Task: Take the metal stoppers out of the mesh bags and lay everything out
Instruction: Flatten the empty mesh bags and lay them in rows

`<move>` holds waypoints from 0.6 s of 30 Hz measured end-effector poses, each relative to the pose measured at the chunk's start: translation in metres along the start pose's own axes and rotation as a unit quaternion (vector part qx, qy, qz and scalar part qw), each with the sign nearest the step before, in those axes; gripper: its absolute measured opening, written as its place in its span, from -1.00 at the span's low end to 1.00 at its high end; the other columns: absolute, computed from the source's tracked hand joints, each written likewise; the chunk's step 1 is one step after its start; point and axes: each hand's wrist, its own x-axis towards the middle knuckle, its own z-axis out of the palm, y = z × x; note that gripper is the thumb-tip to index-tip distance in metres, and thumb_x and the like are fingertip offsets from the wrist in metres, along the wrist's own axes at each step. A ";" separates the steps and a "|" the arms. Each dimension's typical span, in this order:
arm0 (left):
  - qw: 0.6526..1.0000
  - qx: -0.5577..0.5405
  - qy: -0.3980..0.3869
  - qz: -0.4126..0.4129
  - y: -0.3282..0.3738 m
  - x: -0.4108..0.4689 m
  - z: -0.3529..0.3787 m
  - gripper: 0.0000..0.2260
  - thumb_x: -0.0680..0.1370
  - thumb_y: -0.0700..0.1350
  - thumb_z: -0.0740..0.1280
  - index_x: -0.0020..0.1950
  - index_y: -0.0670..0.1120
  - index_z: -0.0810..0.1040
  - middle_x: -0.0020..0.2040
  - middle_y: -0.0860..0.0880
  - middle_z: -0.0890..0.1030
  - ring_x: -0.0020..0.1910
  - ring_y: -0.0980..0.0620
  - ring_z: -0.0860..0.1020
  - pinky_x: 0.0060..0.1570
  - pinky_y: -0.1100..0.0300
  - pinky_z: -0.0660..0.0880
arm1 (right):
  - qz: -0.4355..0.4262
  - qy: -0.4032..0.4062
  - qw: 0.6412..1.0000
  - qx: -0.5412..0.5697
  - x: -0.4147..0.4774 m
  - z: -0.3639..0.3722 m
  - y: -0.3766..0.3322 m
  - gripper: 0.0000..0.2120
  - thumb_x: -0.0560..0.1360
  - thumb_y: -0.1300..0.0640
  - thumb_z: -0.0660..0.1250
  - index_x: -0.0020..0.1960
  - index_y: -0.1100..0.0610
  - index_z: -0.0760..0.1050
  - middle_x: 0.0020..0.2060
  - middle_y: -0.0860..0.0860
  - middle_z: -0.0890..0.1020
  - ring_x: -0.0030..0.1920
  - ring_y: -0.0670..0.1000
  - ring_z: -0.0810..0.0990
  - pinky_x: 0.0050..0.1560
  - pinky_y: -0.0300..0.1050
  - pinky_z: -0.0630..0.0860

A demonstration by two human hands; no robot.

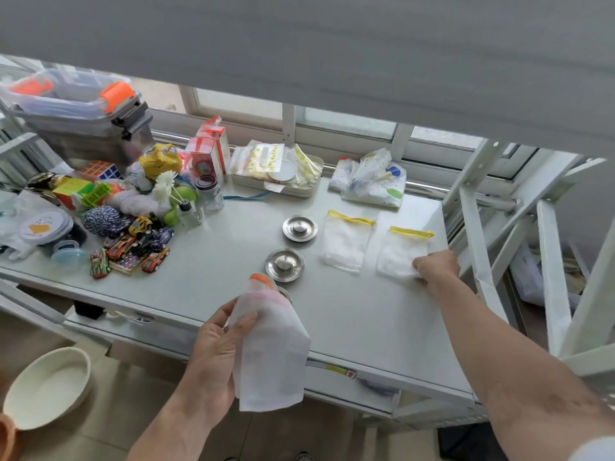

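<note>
1. At the left of the counter (pixel 349 314) we see a heap of toy cars (pixel 139 247) and clutter.
2. Our left hand (pixel 216 357) grips an orange-trimmed mesh bag (pixel 269 354) above the counter's near edge.
3. Two metal stoppers (pixel 285 264) lie mid-counter; a yellow-trimmed bag (pixel 346 242) lies flat beside them.
4. Our right hand (pixel 436 266) pinches the second yellow-trimmed bag (pixel 401 252), flat on the counter.

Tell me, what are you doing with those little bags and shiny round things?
A person is emptying mesh bags at a white table. Two metal stoppers already lie out on it, beside two flat yellow-topped bags. The right hand is pressing on the corner of the bag farthest right. The left hand holds up an orange-topped bag, and a third stopper peeks out just behind it.
</note>
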 end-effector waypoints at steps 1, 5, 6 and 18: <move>1.000 -0.001 -0.002 0.000 0.001 0.000 -0.001 -0.58 0.46 -0.11 0.47 0.31 -0.09 0.58 0.19 -0.25 0.70 0.01 -0.21 0.70 -0.11 0.00 0.66 | 0.010 -0.022 0.997 0.076 0.000 0.000 -0.003 -0.94 0.42 0.40 0.43 -0.14 0.31 0.58 -0.15 0.19 0.58 -0.21 0.15 0.62 -0.31 -0.10 0.68; 1.000 -0.008 -0.013 0.001 0.005 0.002 -0.002 -0.62 0.50 -0.15 0.44 0.31 -0.10 0.57 0.16 -0.24 0.72 -0.04 -0.19 0.72 -0.17 0.01 0.66 | 0.034 -0.090 0.941 0.324 0.006 -0.010 -0.025 -0.75 0.51 0.44 0.37 0.08 0.18 0.47 0.01 0.17 0.56 -0.26 0.00 0.54 -0.42 -0.21 0.55; 1.000 -0.010 -0.016 0.002 0.006 0.002 -0.002 -0.63 0.50 -0.16 0.43 0.31 -0.10 0.57 0.15 -0.24 0.72 -0.04 -0.19 0.73 -0.18 0.01 0.66 | 0.019 -0.094 0.932 0.349 0.008 -0.015 -0.033 -0.73 0.53 0.43 0.35 0.14 0.16 0.45 0.05 0.18 0.57 -0.24 0.00 0.55 -0.34 -0.19 0.52; 1.000 -0.002 0.009 -0.007 0.005 0.008 -0.010 -0.62 0.49 -0.16 0.45 0.31 -0.10 0.58 0.21 -0.27 0.68 0.03 -0.25 0.67 -0.12 -0.03 0.65 | -0.026 -0.022 0.987 0.157 0.002 -0.001 0.005 -0.53 0.45 0.42 0.37 0.34 0.26 0.48 0.14 0.15 0.65 -0.03 0.08 0.61 -0.44 -0.29 0.55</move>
